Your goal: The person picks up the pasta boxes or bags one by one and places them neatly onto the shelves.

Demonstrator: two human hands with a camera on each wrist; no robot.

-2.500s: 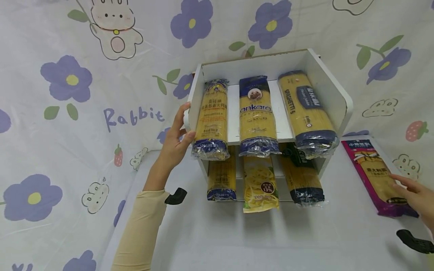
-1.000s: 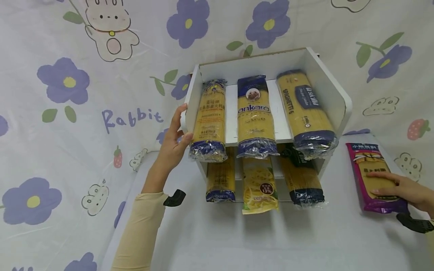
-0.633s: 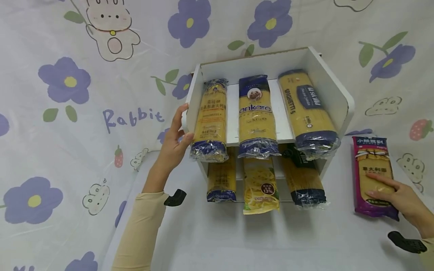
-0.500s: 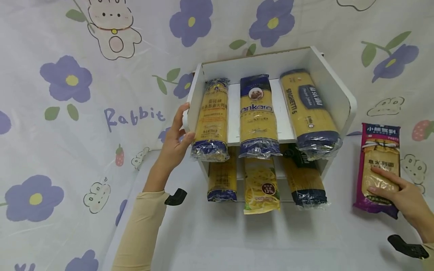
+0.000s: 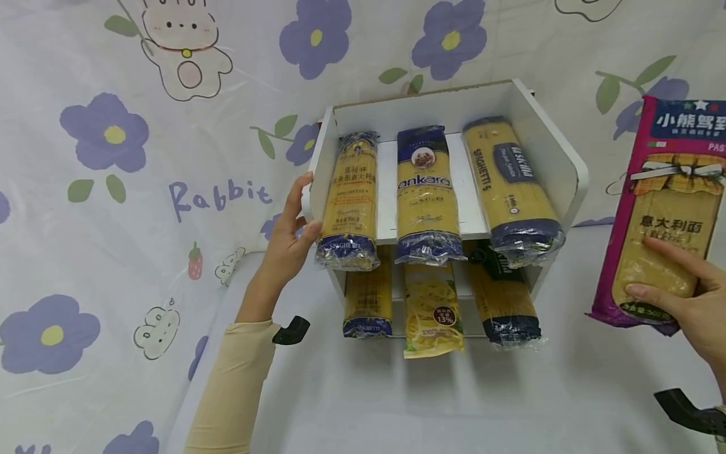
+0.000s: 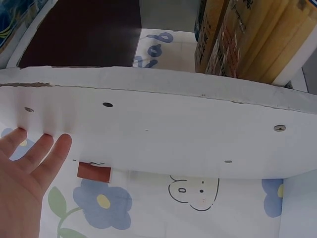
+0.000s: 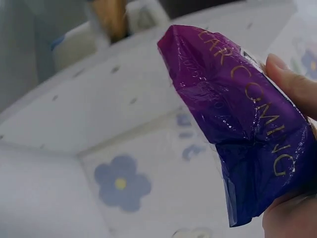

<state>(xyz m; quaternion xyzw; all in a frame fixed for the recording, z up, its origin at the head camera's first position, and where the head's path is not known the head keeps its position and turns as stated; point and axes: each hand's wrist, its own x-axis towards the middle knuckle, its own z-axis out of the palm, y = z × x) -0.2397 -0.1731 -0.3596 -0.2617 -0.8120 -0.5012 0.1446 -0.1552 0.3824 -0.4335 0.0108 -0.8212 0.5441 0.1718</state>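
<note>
White table [image 5: 431, 403], right hand [image 5: 694, 302] gripping packet [image 5: 666, 208]

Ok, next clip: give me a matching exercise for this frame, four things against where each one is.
Things:
1. purple pasta pack
2. ankara pack
3. yellow 13% bag
4. left hand

Places:
A. lower shelf, middle
B. on the rack's left side panel
C. held up in the right hand, right of the white rack
D. upper shelf, middle

Pairs: 1-C, 2-D, 3-A, 4-B
</note>
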